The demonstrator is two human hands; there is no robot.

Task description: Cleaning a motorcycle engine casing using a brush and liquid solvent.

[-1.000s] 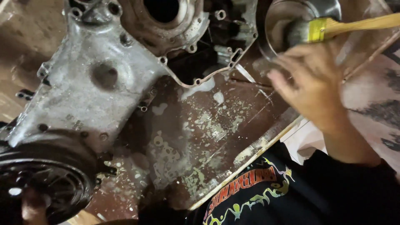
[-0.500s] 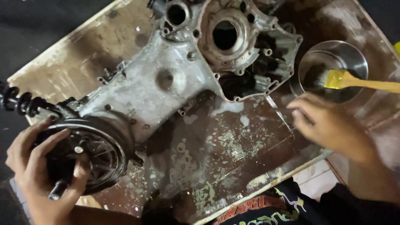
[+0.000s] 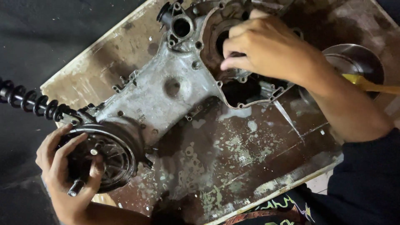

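Observation:
A grey cast-metal engine casing lies diagonally on a stained board. At its lower left end sits a dark round drum wheel. My left hand wraps the wheel's rim, thumb by the axle stub. My right hand rests on the casing's upper end, fingers curled over the round opening there, holding nothing I can see. A black coiled shock spring sticks out to the left of the wheel.
A shiny metal bowl stands at the right of the board with a yellow-handled brush lying in it. The board is wet and blotched. Dark floor lies at the upper left. My dark sleeve fills the lower right.
My right hand has moved from beside the bowl up onto the casing's round opening. The brush now lies in the bowl. My left hand stays on the wheel.

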